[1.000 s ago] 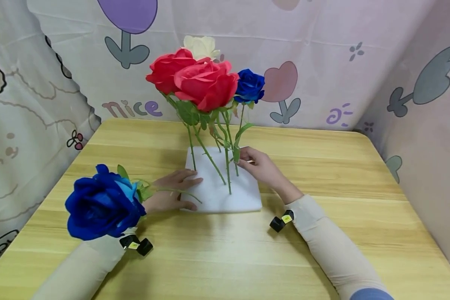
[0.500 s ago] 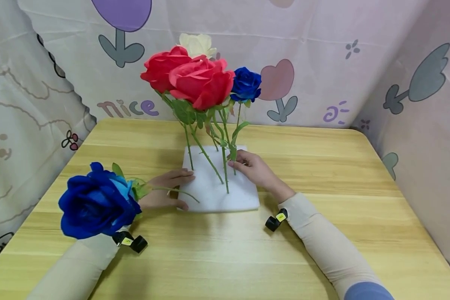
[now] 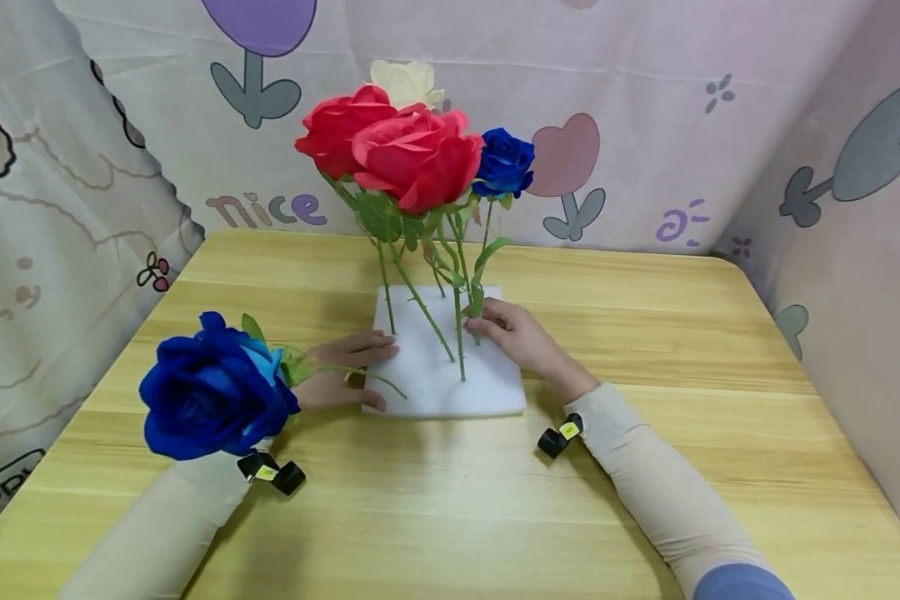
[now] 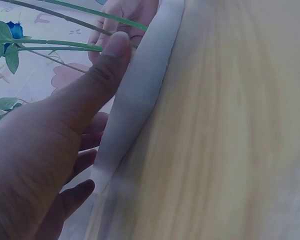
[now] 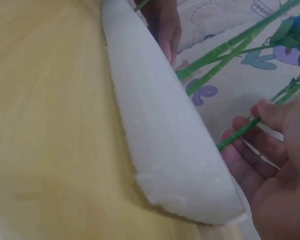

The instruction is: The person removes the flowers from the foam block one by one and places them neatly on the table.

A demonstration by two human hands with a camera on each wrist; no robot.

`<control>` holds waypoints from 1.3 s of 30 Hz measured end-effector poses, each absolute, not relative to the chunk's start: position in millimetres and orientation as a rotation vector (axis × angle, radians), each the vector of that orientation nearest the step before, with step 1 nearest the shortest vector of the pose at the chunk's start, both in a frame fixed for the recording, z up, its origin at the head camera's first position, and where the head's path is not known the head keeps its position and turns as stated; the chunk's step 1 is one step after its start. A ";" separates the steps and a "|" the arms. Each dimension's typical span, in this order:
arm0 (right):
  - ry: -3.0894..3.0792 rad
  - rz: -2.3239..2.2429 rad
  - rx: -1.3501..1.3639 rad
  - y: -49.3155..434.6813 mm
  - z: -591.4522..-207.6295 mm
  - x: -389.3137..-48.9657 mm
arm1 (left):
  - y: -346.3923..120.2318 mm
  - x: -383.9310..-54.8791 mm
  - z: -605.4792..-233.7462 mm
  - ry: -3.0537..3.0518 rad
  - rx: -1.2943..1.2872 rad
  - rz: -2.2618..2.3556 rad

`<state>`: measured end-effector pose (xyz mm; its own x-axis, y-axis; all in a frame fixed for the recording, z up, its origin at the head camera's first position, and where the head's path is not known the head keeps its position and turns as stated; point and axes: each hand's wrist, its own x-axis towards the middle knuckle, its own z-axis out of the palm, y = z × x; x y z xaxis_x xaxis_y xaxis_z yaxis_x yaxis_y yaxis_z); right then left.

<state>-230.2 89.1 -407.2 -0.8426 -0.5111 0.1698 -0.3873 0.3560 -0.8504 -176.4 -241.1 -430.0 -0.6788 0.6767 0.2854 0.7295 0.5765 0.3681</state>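
Observation:
A white foam board (image 3: 495,392) lies on the table with several artificial roses standing in it. My left hand (image 3: 345,375) rests along the board's left side, thumb near the front corner, fingers on its edge. Over the left wrist leans a large blue rose (image 3: 213,392), its thin stem reaching down into the foam. At the board's right part my right hand (image 3: 513,333) pinches a green rose stem (image 5: 245,128) low down, between thumb and fingers. Two red roses (image 3: 420,158), a smaller blue rose (image 3: 505,162) and a cream rose (image 3: 405,83) rise above; which bloom tops the pinched stem I cannot tell.
The light wooden table (image 3: 435,517) extends around the board. Printed cloth (image 3: 645,108) hangs behind it and at both sides. A small black camera sits on each wrist. Upright stems crowd the space between both hands.
My right fingers have shifted slightly left around the stem. The left hand has drawn back a little toward the board's left edge. The roses stand much as before; the view shifts slightly.

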 end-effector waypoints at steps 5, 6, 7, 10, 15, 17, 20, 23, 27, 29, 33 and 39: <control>2.416 -1.561 -0.826 91.9 -406.8 -230.8 | -241.3 -180.2 -434.7 -2.672 -1.204 -0.660; 2.414 -1.569 -0.822 92.0 -407.0 -230.8 | -241.5 -180.4 -434.6 -2.678 -1.201 -0.649; 2.415 -1.577 -0.821 91.9 -407.0 -230.6 | -241.4 -180.4 -434.1 -2.681 -1.201 -0.645; 2.449 -1.584 -0.826 91.1 -406.2 -229.2 | -240.4 -178.8 -430.2 -2.704 -1.187 -0.668; 2.481 -1.598 -0.854 86.9 -392.8 -218.8 | -239.3 -176.9 -429.0 -2.671 -1.190 -0.676; 2.477 -1.605 -0.856 85.5 -384.5 -212.6 | -238.8 -177.3 -430.6 -2.614 -1.218 -0.658; 2.473 -1.609 -0.864 85.0 -375.7 -205.9 | -237.7 -177.4 -430.0 -2.567 -1.249 -0.640; 2.462 -1.624 -0.871 85.8 -373.6 -203.6 | -237.3 -176.5 -426.8 -2.625 -1.237 -0.645; 2.434 -1.661 -0.871 90.2 -392.1 -214.9 | -237.9 -175.6 -426.7 -2.726 -1.195 -0.636; 2.427 -1.673 -0.870 92.0 -401.7 -220.9 | -238.2 -175.8 -428.6 -2.724 -1.190 -0.641; 2.408 -1.693 -0.861 93.0 -407.4 -224.2 | -239.5 -177.6 -433.5 -2.694 -1.187 -0.661; 2.323 -1.775 -0.780 93.7 -405.6 -224.1 | -240.4 -180.4 -438.1 -2.751 -1.135 -0.677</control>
<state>-224.1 93.7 -405.6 -0.8608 -0.4623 0.2129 -0.3270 0.1818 -0.9274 -180.4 -240.4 -438.1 -0.7198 0.6493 0.2455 0.6891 0.6258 0.3655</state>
